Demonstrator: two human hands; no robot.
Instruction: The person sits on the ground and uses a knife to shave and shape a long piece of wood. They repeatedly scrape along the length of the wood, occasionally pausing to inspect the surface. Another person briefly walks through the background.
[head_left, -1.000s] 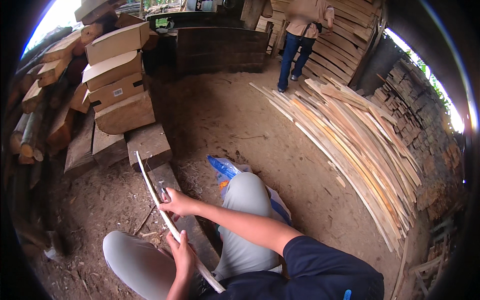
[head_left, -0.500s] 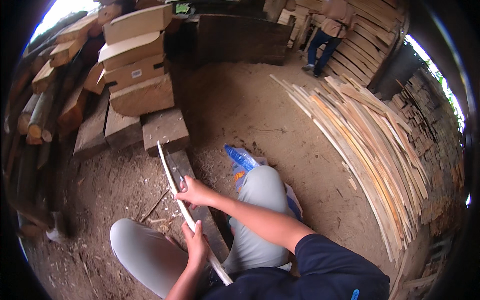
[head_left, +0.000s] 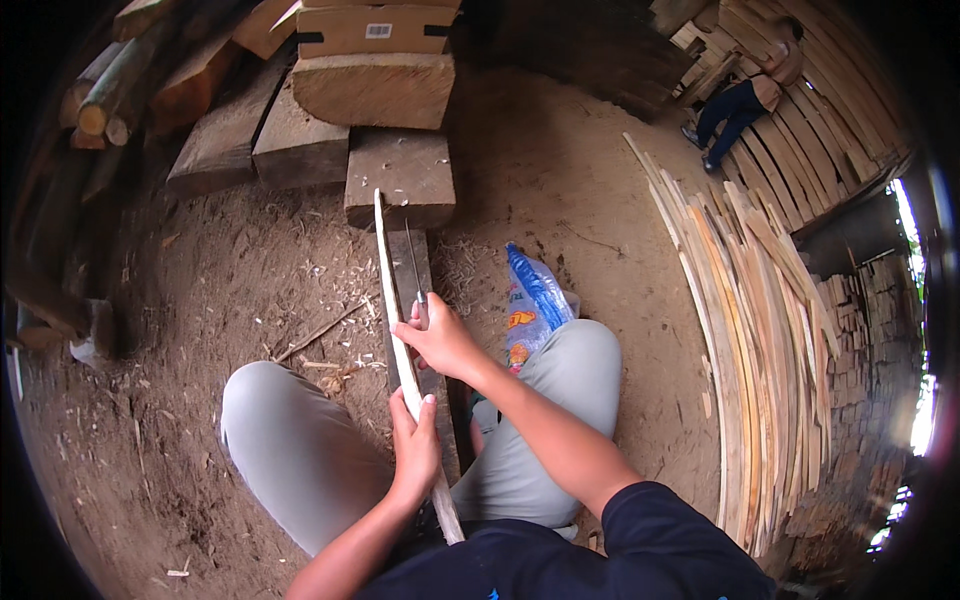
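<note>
Left hand (head_left: 415, 450): fingers wrapped tight around the lower end of a thin wooden strip (head_left: 392, 300), bracing it between the knees. Right hand (head_left: 440, 340): fingers closed on the handle of what appears to be a narrow knife (head_left: 412, 262), its blade lying along the strip toward 12 o'clock. The strip's far tip rests on a wooden block (head_left: 400, 180), which steadies it. At 2 o'clock lies a blue plastic bag (head_left: 535, 300); at 3 o'clock, stacked slats (head_left: 760, 330) on the dirt floor (head_left: 200, 300).

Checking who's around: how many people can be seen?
2: the wearer, whose left hand and right hand hold a wooden strip, and another person standing top right. Others may be hidden.
</note>
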